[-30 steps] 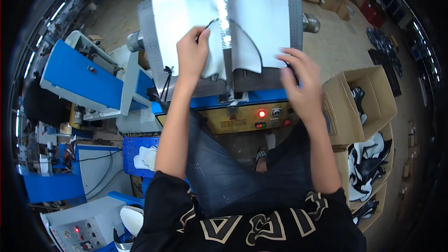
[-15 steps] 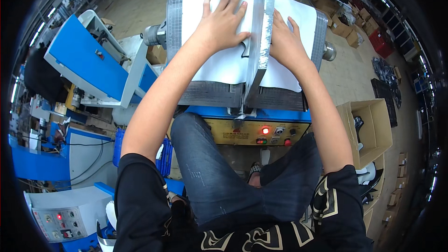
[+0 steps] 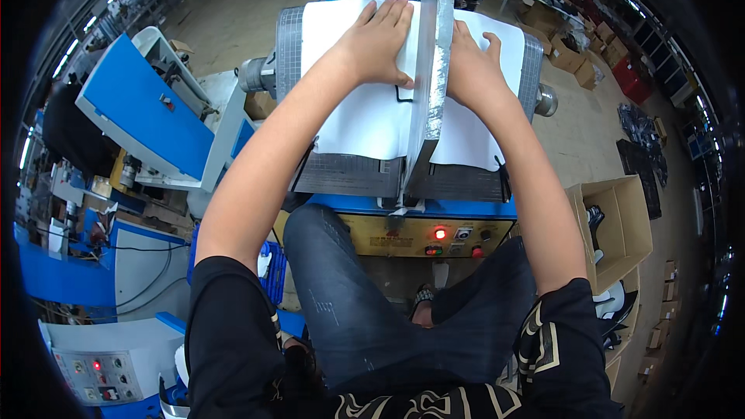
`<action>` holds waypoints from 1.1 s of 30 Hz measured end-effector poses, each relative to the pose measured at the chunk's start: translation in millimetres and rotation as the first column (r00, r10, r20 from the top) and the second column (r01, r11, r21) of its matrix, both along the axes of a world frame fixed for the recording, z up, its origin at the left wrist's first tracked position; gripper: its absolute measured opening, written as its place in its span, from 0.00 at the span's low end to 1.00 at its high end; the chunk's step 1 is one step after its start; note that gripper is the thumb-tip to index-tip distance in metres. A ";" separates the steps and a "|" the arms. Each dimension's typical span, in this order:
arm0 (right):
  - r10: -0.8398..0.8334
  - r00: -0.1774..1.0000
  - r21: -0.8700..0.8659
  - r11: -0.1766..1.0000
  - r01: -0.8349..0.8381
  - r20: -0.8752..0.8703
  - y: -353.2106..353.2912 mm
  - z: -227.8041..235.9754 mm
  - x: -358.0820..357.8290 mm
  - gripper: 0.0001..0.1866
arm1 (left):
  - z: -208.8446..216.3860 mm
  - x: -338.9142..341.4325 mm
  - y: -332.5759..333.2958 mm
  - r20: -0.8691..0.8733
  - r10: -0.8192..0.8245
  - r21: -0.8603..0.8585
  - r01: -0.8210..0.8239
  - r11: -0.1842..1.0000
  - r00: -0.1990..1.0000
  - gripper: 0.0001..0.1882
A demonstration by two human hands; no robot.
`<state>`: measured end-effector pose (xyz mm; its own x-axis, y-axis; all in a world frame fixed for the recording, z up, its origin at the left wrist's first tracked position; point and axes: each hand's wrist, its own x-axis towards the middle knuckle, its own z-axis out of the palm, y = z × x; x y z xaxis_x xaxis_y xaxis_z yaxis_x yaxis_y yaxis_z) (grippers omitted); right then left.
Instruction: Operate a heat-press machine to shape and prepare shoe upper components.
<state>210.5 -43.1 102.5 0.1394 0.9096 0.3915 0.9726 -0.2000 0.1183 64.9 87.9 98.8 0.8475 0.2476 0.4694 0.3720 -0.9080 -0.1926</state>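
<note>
A white sheet (image 3: pixel 349 120) lies over the dark, grid-marked bed (image 3: pixel 349 174) of a machine. A thick upright metal plate (image 3: pixel 436 54) stands across the middle of it. My left hand (image 3: pixel 376 45) rests open on the sheet left of the plate, fingers stretched out close together, thumb toward the plate. Right of the plate, my right hand (image 3: pixel 475 66) lies on the sheet with its fingers extended; the plate hides part of it. Beside the plate, below my left thumb, a small black strip (image 3: pixel 403 95) shows, most of it out of sight.
Below the bed is a gold control panel (image 3: pixel 396 237) with a lit red lamp and buttons. An open cardboard box (image 3: pixel 621 225) with dark items stands at the right. A blue-and-grey machine (image 3: pixel 147 105) stands at the left, beside a blue crate (image 3: pixel 273 271).
My left hand has slid away from me over the sheet, and its spread fingers have come together. The right hand has also shifted slightly farther. The whole view has tilted a little.
</note>
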 end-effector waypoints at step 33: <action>-0.115 0.756 -0.455 0.852 -0.258 -0.644 74.2 80.3 80.3 0.46 | 108.3 64.5 53.6 -0.770 -0.032 -0.474 -0.538 0.697 0.637 0.57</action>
